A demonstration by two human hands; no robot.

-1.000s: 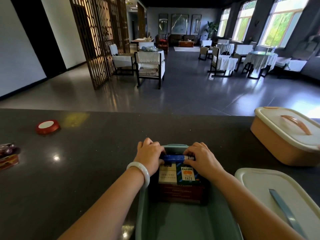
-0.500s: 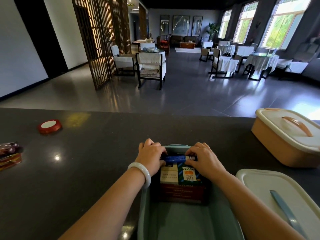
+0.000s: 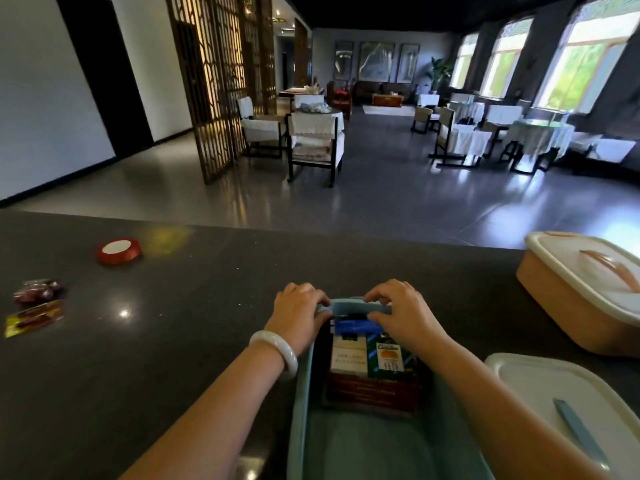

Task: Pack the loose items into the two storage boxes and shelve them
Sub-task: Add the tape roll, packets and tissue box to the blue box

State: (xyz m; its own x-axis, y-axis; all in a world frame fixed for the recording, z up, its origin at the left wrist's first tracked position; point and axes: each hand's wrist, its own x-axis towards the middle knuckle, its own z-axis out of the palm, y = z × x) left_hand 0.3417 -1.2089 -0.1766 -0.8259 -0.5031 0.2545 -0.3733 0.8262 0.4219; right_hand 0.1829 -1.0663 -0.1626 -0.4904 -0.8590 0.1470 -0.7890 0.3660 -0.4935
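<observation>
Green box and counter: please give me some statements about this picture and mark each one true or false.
1. Both hands, left hand and right hand, are at the far end of the green box. True.
2. The orange box has no lid. False: a white lid covers it.
3. A red ribbon roll lies on the counter, left of the hands. True.
4. The green box is empty. False: packets stand in its far end, among them a blue packet.
5. The white lid beside the green box lies on the counter. True.

Green packet [image 3: 389,355] in the teal storage box [image 3: 300,393]: white panel, brand word reads roughly "Golden"; letters blurred. White packet [image 3: 348,356] and red-brown box [image 3: 374,393] beside it: print illegible.
</observation>
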